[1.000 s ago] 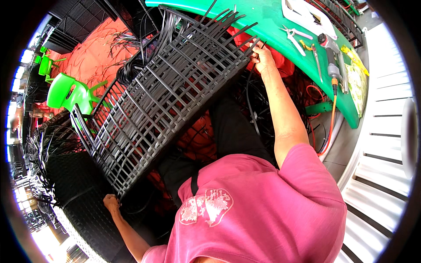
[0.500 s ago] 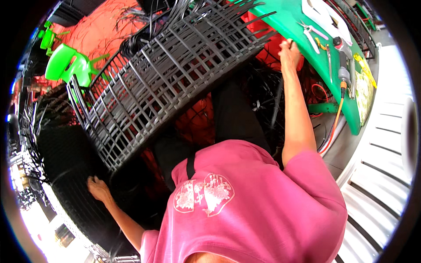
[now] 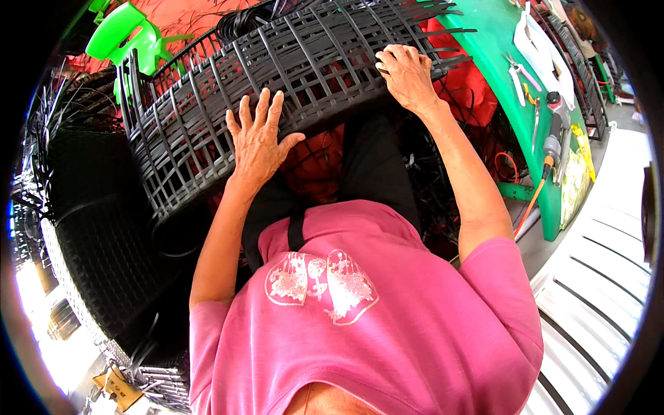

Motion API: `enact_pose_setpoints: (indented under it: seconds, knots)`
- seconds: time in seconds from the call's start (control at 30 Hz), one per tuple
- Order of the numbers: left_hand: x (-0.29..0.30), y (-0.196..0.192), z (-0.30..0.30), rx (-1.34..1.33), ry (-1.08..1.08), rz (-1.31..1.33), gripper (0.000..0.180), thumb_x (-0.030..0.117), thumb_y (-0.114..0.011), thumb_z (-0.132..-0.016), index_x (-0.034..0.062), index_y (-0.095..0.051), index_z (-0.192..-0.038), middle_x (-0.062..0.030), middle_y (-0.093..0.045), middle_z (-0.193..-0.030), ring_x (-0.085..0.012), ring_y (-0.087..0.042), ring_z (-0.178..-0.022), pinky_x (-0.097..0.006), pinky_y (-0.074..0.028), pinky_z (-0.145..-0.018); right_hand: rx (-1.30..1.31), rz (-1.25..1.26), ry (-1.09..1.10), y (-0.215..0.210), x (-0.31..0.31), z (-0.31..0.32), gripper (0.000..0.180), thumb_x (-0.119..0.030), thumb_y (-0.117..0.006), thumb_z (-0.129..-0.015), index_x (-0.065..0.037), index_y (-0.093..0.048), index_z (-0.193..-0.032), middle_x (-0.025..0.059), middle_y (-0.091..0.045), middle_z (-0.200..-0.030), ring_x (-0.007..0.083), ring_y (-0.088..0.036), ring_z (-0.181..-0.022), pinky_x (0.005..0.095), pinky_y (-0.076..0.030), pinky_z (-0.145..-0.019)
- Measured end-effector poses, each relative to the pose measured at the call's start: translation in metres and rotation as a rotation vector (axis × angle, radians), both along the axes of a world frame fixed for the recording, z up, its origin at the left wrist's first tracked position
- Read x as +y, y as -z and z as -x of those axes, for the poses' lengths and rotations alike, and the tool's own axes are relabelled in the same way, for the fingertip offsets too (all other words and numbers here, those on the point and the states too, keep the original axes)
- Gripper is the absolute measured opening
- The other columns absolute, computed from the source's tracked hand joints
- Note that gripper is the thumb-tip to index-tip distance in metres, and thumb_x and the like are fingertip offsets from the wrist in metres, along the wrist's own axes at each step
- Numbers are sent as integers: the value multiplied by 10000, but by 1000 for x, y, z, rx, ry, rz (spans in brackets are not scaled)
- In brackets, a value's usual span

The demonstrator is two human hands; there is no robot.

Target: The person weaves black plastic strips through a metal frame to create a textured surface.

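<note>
A half-woven panel of flat black strips (image 3: 187, 149) lies across a frame in front of me, with loose strip ends sticking out at its right. My left hand (image 3: 259, 135) is over the panel's near edge, its fingers spread and nothing in it. At the right part of the near edge, my right hand (image 3: 407, 75) rests on the weave with its fingers curled over the strips. Whether a single strip lies under those fingers is hidden.
A green table (image 3: 494, 62) at the right bears pink-handled snips (image 3: 515, 76) and a corded power tool (image 3: 553, 135). White slatted furniture (image 3: 602, 277) stands at the lower right. Dark woven furniture (image 3: 111, 242) is at my left, and a green plastic chair (image 3: 124, 34) beyond.
My left hand has come from the dark woven furniture up to the panel. The right hand has moved left from the table's edge onto the panel.
</note>
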State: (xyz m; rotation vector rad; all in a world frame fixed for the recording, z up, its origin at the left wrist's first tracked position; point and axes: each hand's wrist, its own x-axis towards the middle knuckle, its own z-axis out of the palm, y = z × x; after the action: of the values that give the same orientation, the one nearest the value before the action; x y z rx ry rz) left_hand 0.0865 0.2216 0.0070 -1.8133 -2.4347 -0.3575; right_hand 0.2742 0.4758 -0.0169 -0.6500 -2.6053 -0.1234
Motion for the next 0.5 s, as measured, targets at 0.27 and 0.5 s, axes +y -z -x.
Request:
enact_pose_setpoints:
  seconds: [0.27, 0.5]
  knots:
    - [-27, 9, -29, 46, 48, 50, 635, 270, -658, -801, 94, -404, -1355, -77, -296, -1457, -332, -286, -1295, -554, -183, -1044, 73, 46, 42, 11, -32, -37, 323, -137, -622, -798, -143, -575, -1118, 14, -478, -1148, 242, -433, -1097, 463, -336, -896]
    - [-17, 5, -24, -1, -22, -167, 575, 283, -690, -774, 46, -497, -1261, -144, -313, -1421, -361, -275, -1299, -529, -198, -1051, 119, 85, 51, 1, -28, -25, 329, -138, -598, -814, -132, -559, -1141, 1, -515, -1143, 234, -452, -1103, 467, -334, -897]
